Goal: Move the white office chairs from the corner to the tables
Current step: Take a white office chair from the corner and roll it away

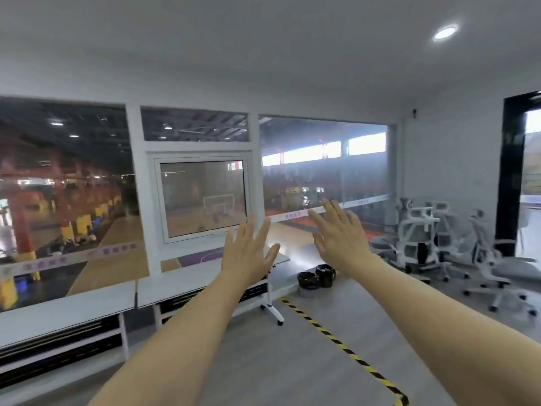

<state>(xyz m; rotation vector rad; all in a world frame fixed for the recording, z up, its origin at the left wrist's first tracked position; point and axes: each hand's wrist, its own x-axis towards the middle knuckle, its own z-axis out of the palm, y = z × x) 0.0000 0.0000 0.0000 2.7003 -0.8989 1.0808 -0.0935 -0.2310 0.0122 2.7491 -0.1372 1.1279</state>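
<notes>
Several white office chairs stand in the far right corner: one near the window, another closer on the right, more behind them. White tables run along the window wall on the left. Both my arms are stretched out in front of me. My left hand is raised with fingers straight and spread, holding nothing. My right hand is also up with fingers spread and empty. Both hands are well short of the chairs.
Two black bins sit on the floor by the end of the tables. A yellow-and-black tape line crosses the grey floor. A wheeled table leg juts out. A dark doorway is at far right.
</notes>
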